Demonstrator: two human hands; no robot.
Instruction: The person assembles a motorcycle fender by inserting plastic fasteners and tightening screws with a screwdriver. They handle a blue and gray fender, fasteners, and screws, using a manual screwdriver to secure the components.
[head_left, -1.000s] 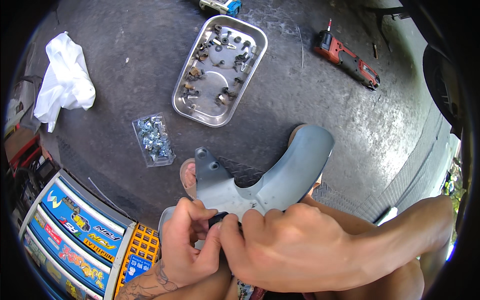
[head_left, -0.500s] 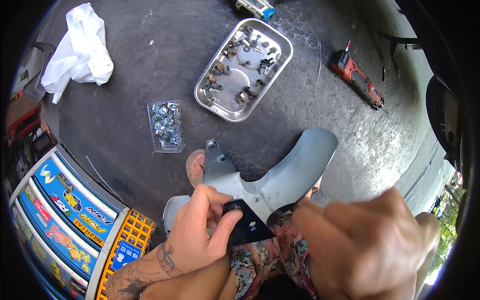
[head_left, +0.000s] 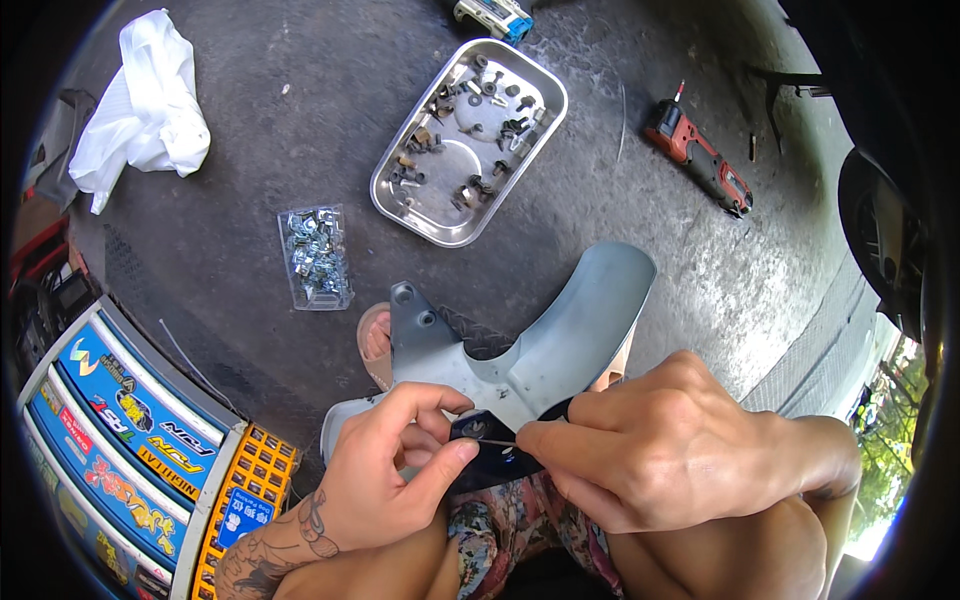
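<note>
Across my lap and feet lies a grey curved mudguard (head_left: pixel 585 315) with a dark, holed mounting tab (head_left: pixel 480 462) at its near side. The thumb and fingers of my left hand (head_left: pixel 385 465) pinch the tab's corner, beside a small round fitting (head_left: pixel 473 428). My right hand (head_left: pixel 665 450) is closed around a thin metal rod (head_left: pixel 498 442), whose tip points at that fitting. The rod's other end is hidden in the hand, so I cannot tell its full kind.
Ahead, a metal tray (head_left: pixel 385 180) holds bolts and bushings. Left of it stand a clear box of metal clips (head_left: pixel 318 262) and a white plastic bag (head_left: pixel 150 110). A red-black power tool (head_left: pixel 705 165) lies right; another tool (head_left: pixel 495 17) is beyond the tray. A stickered drawer cabinet (head_left: pixel 130 430) stands near left.
My right hand has come left from the right side to the tab, and the thin rod now shows at the fitting. My left hand keeps its pinch. The whole view has shifted slightly.
</note>
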